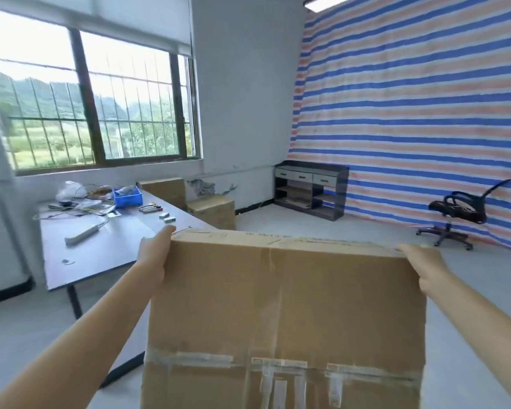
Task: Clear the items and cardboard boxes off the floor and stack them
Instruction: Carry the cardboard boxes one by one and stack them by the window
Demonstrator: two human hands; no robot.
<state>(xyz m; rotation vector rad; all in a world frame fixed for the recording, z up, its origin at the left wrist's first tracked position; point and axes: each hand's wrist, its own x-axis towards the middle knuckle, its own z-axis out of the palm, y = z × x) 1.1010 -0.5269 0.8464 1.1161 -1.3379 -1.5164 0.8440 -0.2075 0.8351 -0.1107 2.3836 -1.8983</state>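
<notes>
I hold a big brown cardboard box [283,305] in the lower middle of the frame. Its bottom is out of view, but it looks lifted up. It is wide from left to right and sits between my hands. My left hand [154,258] grips its top left corner. My right hand [425,267] grips its top right corner, with fingers curled round the edge. Just above my box in the frame, a bit to the left, two smaller brown cardboard boxes [211,212] stand by the white wall, past the long grey table [106,255]. I think my box goes there. My left hand is on the side nearer to them.
</notes>
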